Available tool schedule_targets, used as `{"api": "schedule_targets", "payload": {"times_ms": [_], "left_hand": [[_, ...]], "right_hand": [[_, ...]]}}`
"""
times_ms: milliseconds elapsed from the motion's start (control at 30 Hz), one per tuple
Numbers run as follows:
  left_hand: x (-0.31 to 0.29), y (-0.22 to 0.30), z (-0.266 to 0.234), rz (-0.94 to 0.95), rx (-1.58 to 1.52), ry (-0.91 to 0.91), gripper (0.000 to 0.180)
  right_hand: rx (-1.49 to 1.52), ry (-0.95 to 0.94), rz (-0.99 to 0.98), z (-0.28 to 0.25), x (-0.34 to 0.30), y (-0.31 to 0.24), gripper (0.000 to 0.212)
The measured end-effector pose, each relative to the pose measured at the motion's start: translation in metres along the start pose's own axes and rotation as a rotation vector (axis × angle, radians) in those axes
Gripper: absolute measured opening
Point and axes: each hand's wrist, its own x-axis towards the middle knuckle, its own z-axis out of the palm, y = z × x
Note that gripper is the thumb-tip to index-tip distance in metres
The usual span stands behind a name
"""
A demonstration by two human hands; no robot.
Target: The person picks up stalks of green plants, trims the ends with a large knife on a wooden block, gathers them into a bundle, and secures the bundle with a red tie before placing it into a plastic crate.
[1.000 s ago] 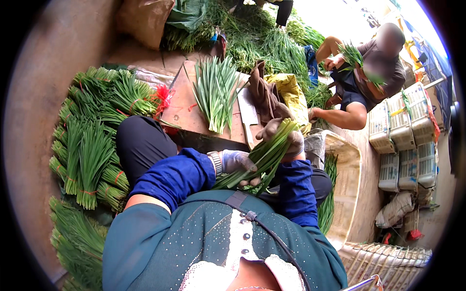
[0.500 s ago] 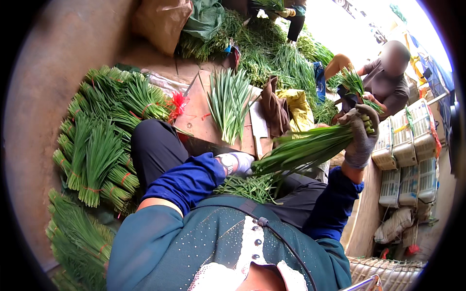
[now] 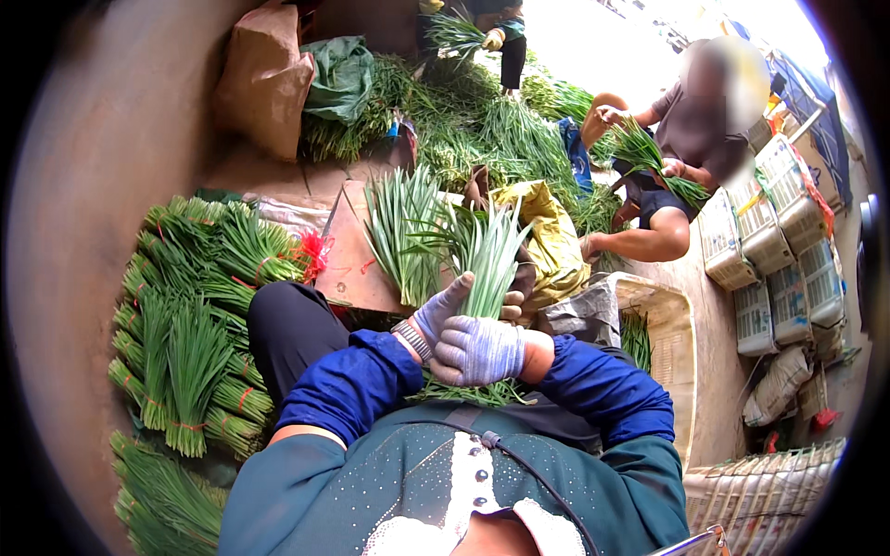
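Observation:
Both my hands, in pale gloves, are closed around the lower end of a bunch of chives [image 3: 489, 255], its leaves fanning away from me above my lap. My left hand [image 3: 436, 315], with a watch at the wrist, cups the bunch from the left and behind. My right hand [image 3: 482, 352] wraps its near side, hiding the cut ends. Just beyond, another bunch of chives [image 3: 403, 232] lies on a wooden board [image 3: 348, 259]. Loose trimmings [image 3: 473, 393] rest on my lap, partly covered by my forearms.
Banded chive bundles [image 3: 190, 324] are stacked at my left. To the right stand a pale plastic crate [image 3: 681, 343] and a yellow sack [image 3: 547, 241]. Loose greens [image 3: 501, 139] heap up at the back. A co-worker [image 3: 695, 120] sits far right holding greens; another person's gloved hand [image 3: 494, 39] is beyond.
My right hand has brought the bunch down and left from its raised position. The leaves now point away from me, and my left hand has joined on it. The knife on the board is now hidden.

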Motion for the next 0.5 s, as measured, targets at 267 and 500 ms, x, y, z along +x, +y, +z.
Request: {"api": "schedule_targets", "payload": {"times_ms": [267,500], "left_hand": [[-0.003,0.016,-0.011,0.044,0.258,0.476,0.035],[0.018,0.021,-0.033,0.394,0.544,0.590,0.031]], "right_hand": [[-0.078,-0.131,0.170,-0.002,-0.027,-0.017,0.056],[0.431,0.479,1.573,0.021,-0.065,-0.044,0.109]]}}
